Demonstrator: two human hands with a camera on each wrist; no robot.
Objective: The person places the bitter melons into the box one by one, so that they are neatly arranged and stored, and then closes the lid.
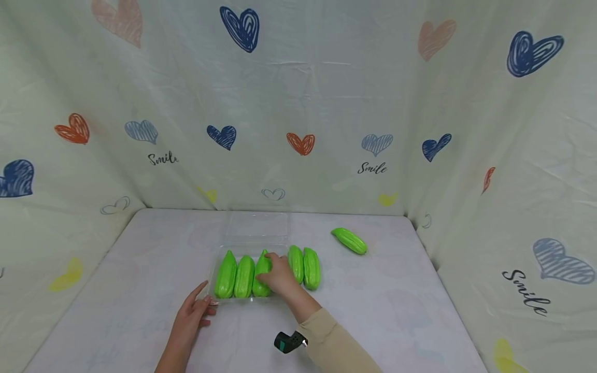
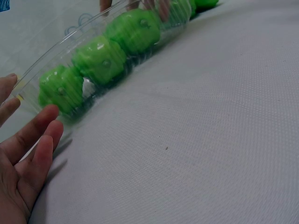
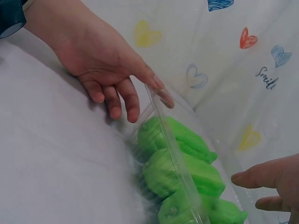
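Left hand point(image 1: 193, 309) and right hand point(image 1: 281, 277) at a clear box point(image 3: 172, 149) of green pieces

Three ribbed green pieces show side by side inside the transparent box: a left piece point(image 1: 226, 275), a middle piece point(image 1: 244, 278) and a third piece point(image 1: 261, 286). Over the third piece, within the box, the right hand has its fingers spread apart, released rather than closed; whether they touch that piece I cannot tell. At the box's near left corner the left hand lies relaxed and ungripping, its forefinger extended to the rim.

Behind the box its clear lid point(image 1: 258, 226) is folded back. Just right of the box lie two more green pieces point(image 1: 312, 269), next to each other; whether the nearer one touches the box wall is hidden. Farther off, beyond the box's far right corner, one single piece point(image 1: 349, 241) lies slantwise.

Nearer the viewer than the box are a beige sleeve point(image 1: 339, 342) and a dark device point(image 1: 290, 342) at the right wrist. Under the box spreads a pale cloth point(image 1: 396, 311), and behind it hangs a whitish curtain point(image 1: 326, 88) printed with hearts and the word "Smile".
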